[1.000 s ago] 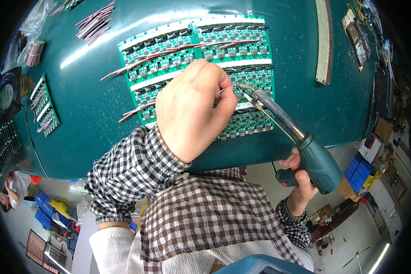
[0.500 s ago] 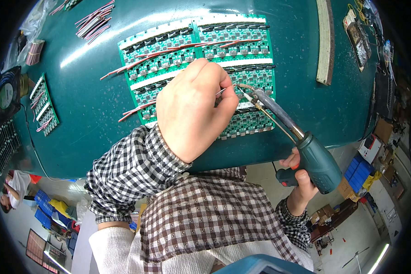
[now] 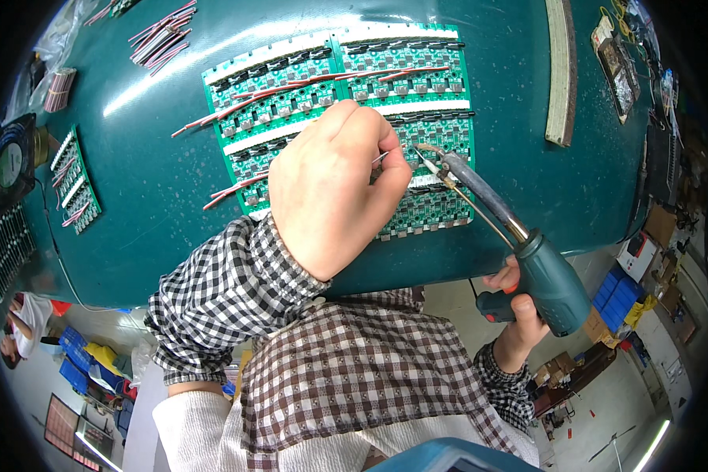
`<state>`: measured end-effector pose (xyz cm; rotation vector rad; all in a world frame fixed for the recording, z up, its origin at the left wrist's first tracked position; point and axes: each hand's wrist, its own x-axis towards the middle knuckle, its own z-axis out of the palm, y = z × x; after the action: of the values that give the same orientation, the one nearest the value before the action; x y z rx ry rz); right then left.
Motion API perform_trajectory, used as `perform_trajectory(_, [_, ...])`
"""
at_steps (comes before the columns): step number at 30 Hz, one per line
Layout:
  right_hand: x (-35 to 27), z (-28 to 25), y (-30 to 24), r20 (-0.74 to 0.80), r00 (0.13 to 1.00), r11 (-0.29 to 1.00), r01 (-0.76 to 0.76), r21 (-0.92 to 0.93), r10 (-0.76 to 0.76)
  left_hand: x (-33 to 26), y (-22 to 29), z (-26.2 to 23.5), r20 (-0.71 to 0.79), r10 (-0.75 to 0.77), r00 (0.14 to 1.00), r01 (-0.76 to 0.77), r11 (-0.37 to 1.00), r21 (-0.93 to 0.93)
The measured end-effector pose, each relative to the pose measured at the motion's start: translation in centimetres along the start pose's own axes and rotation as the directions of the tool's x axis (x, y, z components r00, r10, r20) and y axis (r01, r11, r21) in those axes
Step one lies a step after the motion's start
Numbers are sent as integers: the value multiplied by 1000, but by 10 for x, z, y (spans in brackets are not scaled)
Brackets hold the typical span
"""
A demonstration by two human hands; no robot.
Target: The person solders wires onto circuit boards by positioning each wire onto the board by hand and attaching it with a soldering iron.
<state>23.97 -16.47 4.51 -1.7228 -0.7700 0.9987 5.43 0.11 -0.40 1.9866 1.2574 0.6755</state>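
Left hand (image 3: 334, 193): grip pinched on a thin wire (image 3: 384, 156) over the green circuit board panel (image 3: 354, 94), mid-table (image 3: 149, 204).
Right hand (image 3: 519, 315): grip closed around a teal soldering gun (image 3: 527, 259), tip just beside the wire.
Red-and-white wire bundles (image 3: 161, 35): far left.
Small board panel (image 3: 75, 185): left edge.
Blue bins (image 3: 613, 295): on the floor, right; contents cannot be told.

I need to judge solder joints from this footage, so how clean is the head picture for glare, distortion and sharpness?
Head view: a white glare streak lies on the green table left of the circuit board panel; fisheye bends the table edge and darkens the corners; the left hand and soldering gun look sharp, but the joints are too small to judge.
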Motion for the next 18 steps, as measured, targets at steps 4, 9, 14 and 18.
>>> perform_trajectory(4, [0, 2, -2, 5, 1000, 1000, -10, 1, 10, 0, 0, 0, -10, 9, 1000, -9, 1000, -1])
perform_trajectory(9, [-1, -1, 1, 6, 1000, 1000, 15, -16, -15, 0, -1, 0, -11, 9, 1000, -9, 1000, -2])
perform_trajectory(14, [-1, -2, 1, 42, 999, 1000, -17, 9, 16, 0, 0, -1, -9, 3, 1000, -3, 1000, 5])
perform_trajectory(18, [-3, 0, 4, -32, 999, 1000, 28, 1, -28, 0, 0, 0, -13, 6, 1000, -6, 1000, 1])
